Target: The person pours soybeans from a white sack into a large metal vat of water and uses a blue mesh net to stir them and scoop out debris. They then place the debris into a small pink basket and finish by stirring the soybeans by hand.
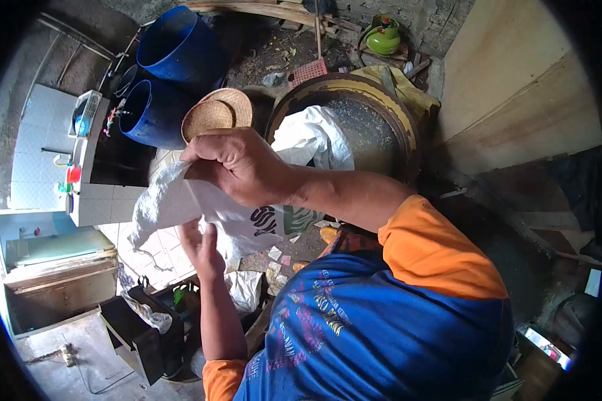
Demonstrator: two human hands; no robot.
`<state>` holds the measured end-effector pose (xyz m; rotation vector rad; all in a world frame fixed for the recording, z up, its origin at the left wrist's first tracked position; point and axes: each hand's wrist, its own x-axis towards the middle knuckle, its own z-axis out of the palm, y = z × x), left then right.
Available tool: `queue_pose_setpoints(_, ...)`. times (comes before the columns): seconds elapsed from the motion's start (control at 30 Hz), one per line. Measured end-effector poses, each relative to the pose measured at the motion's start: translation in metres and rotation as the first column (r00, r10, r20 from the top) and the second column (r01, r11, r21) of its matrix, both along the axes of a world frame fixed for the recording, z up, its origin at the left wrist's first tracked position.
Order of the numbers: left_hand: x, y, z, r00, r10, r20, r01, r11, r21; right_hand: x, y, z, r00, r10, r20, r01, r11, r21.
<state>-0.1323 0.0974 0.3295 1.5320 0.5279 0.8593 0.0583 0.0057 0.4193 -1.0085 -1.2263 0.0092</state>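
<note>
A white woven sack [237, 220] with dark and green print hangs in front of my body. High on the sack, my right hand [241, 167] is closed on its gathered edge. Below it, my left hand [204, 250] is raised against the sack's lower side, with thumb and fingers apart; the sack partly hides its fingertips. Behind the right forearm, more white cloth [314, 137] lies over the rim of a large round vat [408, 110] holding greyish contents.
Two blue drums [180, 43] and round woven trays [217, 117] stand beyond my hands. A green gas cylinder [383, 40] is at the back. On the left is a tiled counter [97, 200]. A dark box-like object [134, 337] is below; wooden boards [522, 73] lean on the right.
</note>
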Motion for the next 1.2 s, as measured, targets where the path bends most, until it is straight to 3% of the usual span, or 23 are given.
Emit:
queue_pose_setpoints(0.03,0.003,-0.002,-0.009,0.999,-0.036,-0.013,0.035,0.996,-0.081,0.001,0.000,0.000,1.000,0.026,-0.003,-0.026,1.000,0.002)
queue_pose_setpoints(0.1,0.000,0.007,-0.030,0.986,-0.145,-0.087,0.142,0.989,-0.034,0.001,0.001,-0.002,0.999,0.050,0.001,-0.050,0.999,0.007)
queue_pose_setpoints(0.13,-0.007,0.014,-0.053,0.988,-0.133,-0.073,0.119,0.977,-0.177,0.002,0.001,-0.003,0.999,0.048,0.020,-0.048,0.999,-0.004)
queue_pose_setpoints(0.17,-0.006,0.019,-0.057,0.989,-0.130,-0.070,0.116,0.977,-0.179,0.002,0.001,-0.003,0.998,0.046,0.042,-0.046,0.999,-0.016)
queue_pose_setpoints(0.23,-0.003,0.030,-0.061,0.970,-0.166,-0.177,0.153,0.984,-0.088,0.004,0.002,0.001,0.999,0.036,0.019,-0.036,0.999,-0.030)
queue_pose_setpoints(0.27,-0.004,0.039,-0.081,0.977,-0.049,-0.209,0.053,0.998,0.016,0.005,0.002,0.003,1.000,0.017,-0.007,-0.017,0.999,-0.035)
queue_pose_setpoints(0.3,-0.011,0.049,-0.094,0.978,-0.046,-0.205,0.050,0.999,0.013,0.007,0.004,0.007,1.000,0.020,-0.003,-0.021,0.999,-0.038)
queue_pose_setpoints(0.37,-0.018,0.052,-0.098,0.927,-0.125,-0.353,0.140,0.990,0.018,0.011,0.002,0.011,0.994,-0.023,-0.107,0.020,0.999,-0.028)
queue_pose_setpoints(0.4,-0.021,0.054,-0.114,0.939,-0.063,-0.339,0.096,0.992,0.081,0.014,-0.001,0.014,0.992,-0.059,-0.109,0.052,0.997,-0.063)
queue_pose_setpoints(0.53,-0.021,0.040,-0.097,0.934,0.043,-0.355,-0.001,0.993,0.118,0.022,0.006,0.001,0.990,-0.108,-0.096,0.111,0.994,0.026)
queue_pose_setpoints(0.7,-0.015,0.036,-0.072,0.937,0.069,-0.343,-0.042,0.995,0.085,0.043,-0.014,0.019,0.965,-0.236,-0.115,0.229,0.971,-0.068)
queue_pose_setpoints(0.77,-0.003,0.026,-0.053,0.935,0.157,-0.317,-0.078,0.966,0.247,0.058,-0.018,0.019,0.959,-0.264,-0.108,0.259,0.964,-0.054)
queue_pose_setpoints(0.83,0.001,0.028,-0.052,0.949,0.159,-0.271,-0.094,0.967,0.238,0.071,-0.022,0.019,0.956,-0.230,-0.182,0.225,0.973,-0.048)
queue_pose_setpoints(0.93,0.005,0.026,-0.037,0.967,0.105,-0.231,-0.057,0.977,0.205,0.078,-0.031,0.026,0.951,-0.284,-0.126,0.289,0.957,0.029)
queue_pose_setpoints(1.0,0.008,0.027,-0.036,0.978,0.089,-0.189,-0.050,0.979,0.198,0.072,-0.042,0.041,0.928,0.002,-0.373,-0.006,1.000,-0.010)
queue_pose_setpoints(1.03,0.010,0.028,-0.035,0.986,0.075,-0.149,-0.046,0.981,0.190,0.073,-0.045,0.041,0.929,0.000,-0.369,-0.003,1.000,-0.008)
queue_pose_setpoints(1.17,0.020,0.026,-0.028,0.988,0.051,-0.142,-0.025,0.983,0.182,0.087,-0.052,0.037,0.951,-0.152,-0.269,0.168,0.985,0.035)
queue_pose_setpoints(1.2,0.022,0.028,-0.030,0.989,0.037,-0.142,-0.014,0.987,0.159,0.089,-0.055,0.037,0.937,-0.234,-0.259,0.237,0.971,-0.021)
